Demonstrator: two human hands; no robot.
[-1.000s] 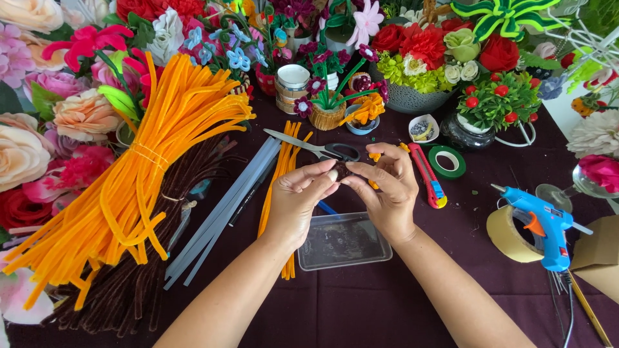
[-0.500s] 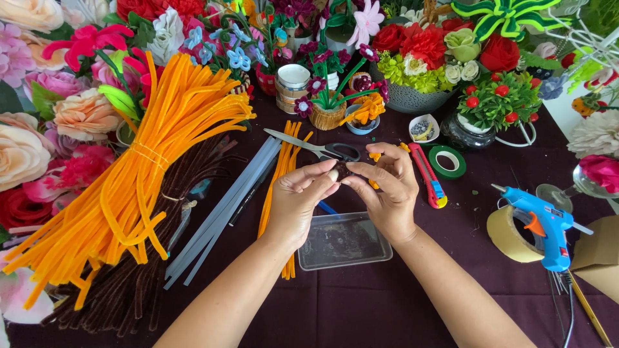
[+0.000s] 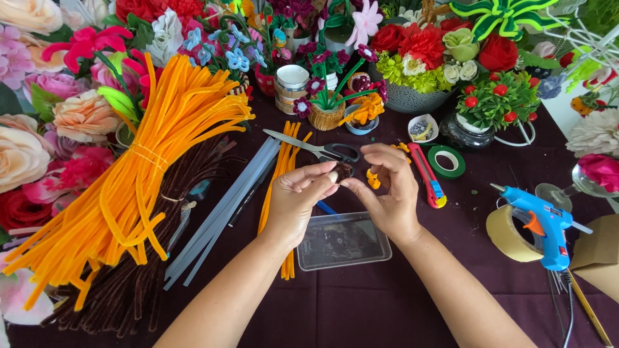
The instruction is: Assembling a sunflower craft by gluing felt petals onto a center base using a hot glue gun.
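- Pinched between fingertips of both hands: small dark brown fuzzy ball point(image 3: 342, 171), at mid-table above the clear plastic tray point(image 3: 342, 240)
- Left hand point(image 3: 298, 203) grasping the ball from the left, thumb and forefinger closed on it
- Right hand point(image 3: 385, 193) grasping it from the right, fingers curled over the top
- Just beyond the ball: scissors point(image 3: 319, 149)
- Far left: bundle of orange pipe cleaners point(image 3: 142, 167)
- Right: blue glue gun point(image 3: 543, 223), red utility knife point(image 3: 428, 175)

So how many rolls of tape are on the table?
2: a small green tape roll beside the red utility knife, and a wide tan tape roll behind the blue glue gun. Others may be hidden.
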